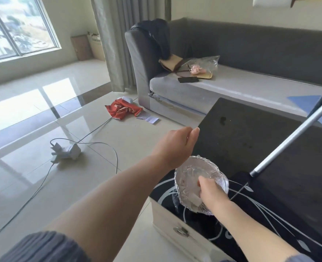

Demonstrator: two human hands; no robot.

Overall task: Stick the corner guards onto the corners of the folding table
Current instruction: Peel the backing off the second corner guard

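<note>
A living room is seen from above, over two bare forearms. The left hand (177, 142) is stretched toward the near corner of a dark folding table (251, 133), thumb and forefinger closed together at that corner; whether a guard is pinched there cannot be told. The right hand (212, 191) is curled around a crinkled clear plastic packet (190, 176), in which pale pieces, probably the corner guards, are dimly seen. A metal pole (289, 133) is leaned across the table.

A guard could be pressed on crooked, since the corner is partly hidden by the fingers, and the loosely held packet could be spilled.

On a white bag (96, 46) by the window, dark lettering is visible but cannot be read.
</note>
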